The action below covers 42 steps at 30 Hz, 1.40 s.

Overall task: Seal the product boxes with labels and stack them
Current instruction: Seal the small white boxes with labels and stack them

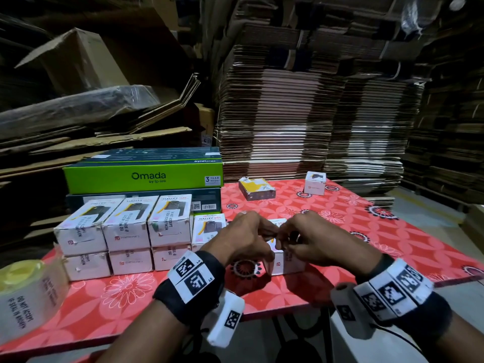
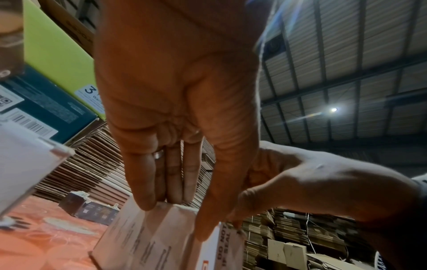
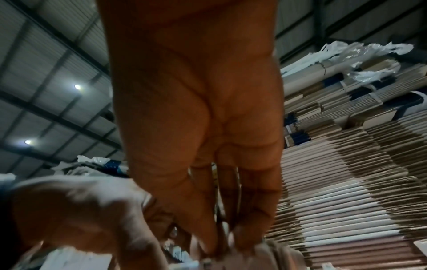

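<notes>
A white product box [image 1: 286,263] lies on the red floral table [image 1: 366,231] in front of me, with both hands over it. My left hand [image 1: 264,235] holds the box [image 2: 143,237] from above, fingers on its far edge and thumb on the near side. My right hand [image 1: 284,238] pinches a "DO NOT ACCEPT IF SEAL IS BROKEN" label [image 2: 231,244] at the box's end. In the right wrist view the right hand [image 3: 217,244] has its fingertips drawn together. Sealed boxes [image 1: 125,231] stand stacked two high to the left.
A roll of seal labels [image 1: 28,292] sits at the table's near left corner. Green Omada cartons [image 1: 146,175] stand behind the stack. One more box [image 1: 207,226] lies beside the stack. A yellow box [image 1: 256,188] and a small white box [image 1: 315,182] lie farther back. Flattened cardboard [image 1: 301,121] is piled behind.
</notes>
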{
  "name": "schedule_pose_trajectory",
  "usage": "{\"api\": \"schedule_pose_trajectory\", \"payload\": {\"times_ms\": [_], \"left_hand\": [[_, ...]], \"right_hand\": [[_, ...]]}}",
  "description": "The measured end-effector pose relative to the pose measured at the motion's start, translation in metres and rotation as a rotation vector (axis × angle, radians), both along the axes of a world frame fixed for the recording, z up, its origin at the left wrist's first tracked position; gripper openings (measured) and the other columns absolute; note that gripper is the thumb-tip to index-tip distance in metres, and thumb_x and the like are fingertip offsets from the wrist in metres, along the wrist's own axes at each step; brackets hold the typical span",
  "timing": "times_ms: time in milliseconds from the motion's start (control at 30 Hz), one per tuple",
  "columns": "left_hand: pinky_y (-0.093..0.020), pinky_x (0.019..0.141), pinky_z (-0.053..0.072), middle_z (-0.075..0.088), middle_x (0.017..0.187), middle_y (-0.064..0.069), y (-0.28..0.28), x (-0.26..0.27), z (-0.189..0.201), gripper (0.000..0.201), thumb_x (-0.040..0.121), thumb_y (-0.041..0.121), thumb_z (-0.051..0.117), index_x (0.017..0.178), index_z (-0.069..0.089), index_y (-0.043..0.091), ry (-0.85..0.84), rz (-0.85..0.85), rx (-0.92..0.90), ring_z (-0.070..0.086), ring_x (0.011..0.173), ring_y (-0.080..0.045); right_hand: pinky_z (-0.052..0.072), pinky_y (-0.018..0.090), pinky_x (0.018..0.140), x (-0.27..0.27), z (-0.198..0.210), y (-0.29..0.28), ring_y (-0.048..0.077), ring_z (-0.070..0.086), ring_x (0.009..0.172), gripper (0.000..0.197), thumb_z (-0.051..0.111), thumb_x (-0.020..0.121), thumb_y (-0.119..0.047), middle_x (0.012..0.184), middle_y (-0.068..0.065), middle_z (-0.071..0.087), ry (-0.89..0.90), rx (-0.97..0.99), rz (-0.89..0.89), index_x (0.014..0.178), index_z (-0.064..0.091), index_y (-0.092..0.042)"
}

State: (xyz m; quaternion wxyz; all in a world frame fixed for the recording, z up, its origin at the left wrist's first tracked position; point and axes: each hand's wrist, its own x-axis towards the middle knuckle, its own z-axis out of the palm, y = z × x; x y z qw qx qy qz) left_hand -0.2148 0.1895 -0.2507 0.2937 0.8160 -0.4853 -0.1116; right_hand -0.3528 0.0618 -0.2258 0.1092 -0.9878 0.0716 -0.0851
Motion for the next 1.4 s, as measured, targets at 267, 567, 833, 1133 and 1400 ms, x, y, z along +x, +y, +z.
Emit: {"api": "schedule_pose_trajectory", "payload": {"times_ms": [267, 567, 833, 1133, 1400], "left_hand": [[-0.034, 0.094, 0.056, 0.073, 0.107, 0.018, 0.002, -0.003, 0.0, 0.104, 0.048, 0.032, 0.081, 0.147, 0.049, 0.031, 0.015, -0.004, -0.012, 0.067, 0.106, -0.004], [-0.036, 0.101, 0.053, 0.07, 0.119, 0.011, 0.001, 0.001, -0.004, 0.108, 0.062, 0.012, 0.091, 0.155, 0.036, 0.022, 0.116, 0.028, -0.052, 0.064, 0.116, -0.008], [-0.031, 0.101, 0.052, 0.069, 0.127, 0.008, 0.004, -0.005, 0.0, 0.1, 0.066, 0.01, 0.088, 0.153, 0.04, 0.02, 0.077, 0.014, -0.049, 0.063, 0.115, -0.007], [-0.036, 0.1, 0.053, 0.065, 0.132, 0.005, 0.012, -0.015, -0.007, 0.096, 0.07, 0.013, 0.087, 0.152, 0.041, 0.027, 0.02, 0.017, -0.129, 0.058, 0.125, -0.012], [-0.037, 0.096, 0.054, 0.06, 0.133, -0.002, 0.012, -0.021, -0.005, 0.082, 0.07, 0.029, 0.09, 0.144, 0.052, 0.03, -0.049, 0.115, -0.062, 0.058, 0.123, -0.018]], "right_hand": [[0.056, 0.037, 0.069, 0.026, -0.008, -0.01, 0.02, 0.069, 0.074, 0.028, 0.059, 0.08, 0.0, 0.078, 0.006, 0.074, -0.036, -0.021, -0.007, 0.091, 0.079, -0.016], [0.058, 0.036, 0.073, 0.006, 0.004, -0.023, 0.006, 0.07, 0.078, 0.021, 0.065, 0.087, -0.013, 0.081, -0.008, 0.076, -0.021, 0.07, 0.087, 0.095, 0.079, -0.027], [0.056, 0.025, 0.074, 0.017, -0.006, -0.025, 0.011, 0.071, 0.082, 0.017, 0.07, 0.094, -0.018, 0.091, -0.002, 0.078, -0.081, 0.076, 0.043, 0.105, 0.081, -0.026], [0.056, 0.034, 0.093, 0.003, -0.01, -0.059, 0.004, 0.066, 0.106, 0.023, 0.065, 0.097, -0.035, 0.12, -0.009, 0.069, -0.095, 0.282, 0.003, 0.12, 0.069, -0.037], [0.058, 0.039, 0.095, -0.005, -0.023, -0.063, 0.007, 0.068, 0.107, 0.071, 0.084, 0.07, -0.06, 0.13, -0.011, 0.062, 0.061, 0.352, -0.016, 0.134, 0.057, -0.044]]}}
